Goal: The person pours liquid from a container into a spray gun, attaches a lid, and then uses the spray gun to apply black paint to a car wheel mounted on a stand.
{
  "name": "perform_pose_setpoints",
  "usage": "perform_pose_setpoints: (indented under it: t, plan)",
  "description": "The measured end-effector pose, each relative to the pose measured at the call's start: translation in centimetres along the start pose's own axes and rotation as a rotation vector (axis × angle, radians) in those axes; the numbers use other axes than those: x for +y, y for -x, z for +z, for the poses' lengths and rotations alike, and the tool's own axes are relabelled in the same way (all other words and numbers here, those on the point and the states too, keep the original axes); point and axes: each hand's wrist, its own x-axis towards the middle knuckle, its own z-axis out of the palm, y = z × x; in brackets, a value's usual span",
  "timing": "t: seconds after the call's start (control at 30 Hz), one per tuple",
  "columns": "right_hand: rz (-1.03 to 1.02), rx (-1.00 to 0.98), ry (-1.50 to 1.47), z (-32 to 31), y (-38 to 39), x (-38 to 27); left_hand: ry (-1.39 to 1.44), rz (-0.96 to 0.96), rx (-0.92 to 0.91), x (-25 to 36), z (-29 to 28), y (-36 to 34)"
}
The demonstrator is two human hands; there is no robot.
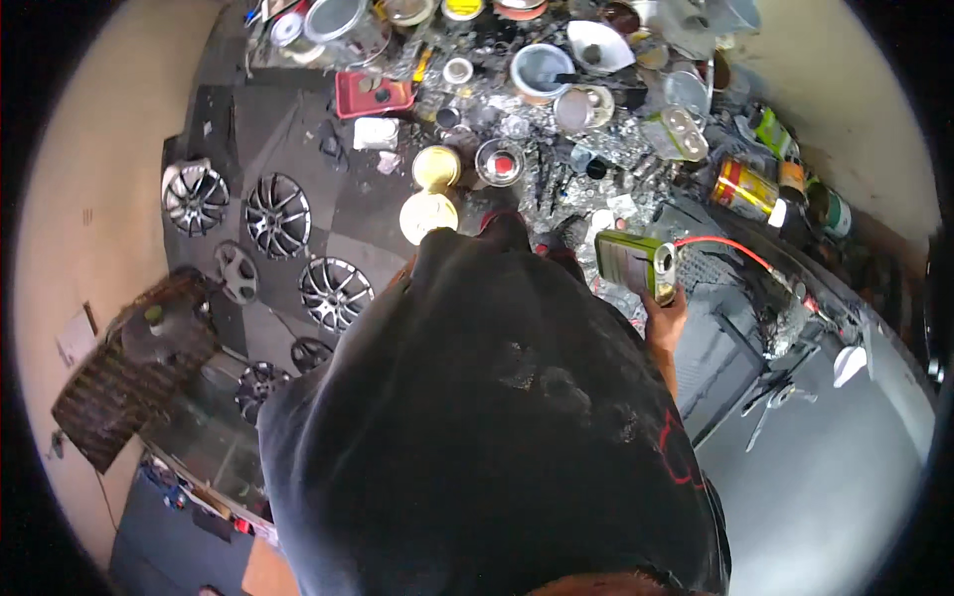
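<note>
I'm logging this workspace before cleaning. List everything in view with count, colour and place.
Rectangular can: one, green, right of centre
Spoked wheel pieces: about six, silver and black, floor at left
Slatted piece: one, dark brown, left
Tray: one, red, upper left
Round tins: two, yellowish, upper centre
Tub: one, pale blue, top centre
Bowl: one, silver and red, upper centre
Tin on its side: one, yellow and red, upper right
Hose: one, red, right
Panel: one, grey, lower right
Other cans and tubs: many, mixed, top
Small clutter: uncountable, mixed, top
Garment: one, black, centre
Right hand: one, bare, right of centre, holding the can
Left hand: not in view
</note>
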Motion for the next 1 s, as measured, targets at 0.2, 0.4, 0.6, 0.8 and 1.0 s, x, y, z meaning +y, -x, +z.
perform_pose_setpoints:
  t: [0.2,0.4,0.6,0.8,1.0]
  plan:
    - [-0.037,-0.027,0.272,0.1,-2.2,-1.6,0.05,-0.083,-0.193,-6.9,7.3,1.1]
    - [0.055,-0.03,0.35,0.0,-2.3,-1.0,0.794,-0.417,0.105,-4.7,4.9,-1.7]
    - [0.033,-0.179,0.503,1.9,-0.2,-3.7,1.658,-0.815,0.143,-8.3,8.0,-7.0]
    - [0.136,-0.31,0.358,0.2,1.3,-0.5,1.849,-0.976,0.204,-11.2,10.5,-11.4]
    - [0.121,-0.255,0.457,-2.2,3.4,1.7,1.608,-0.81,0.117,-0.9,5.3,-4.9]
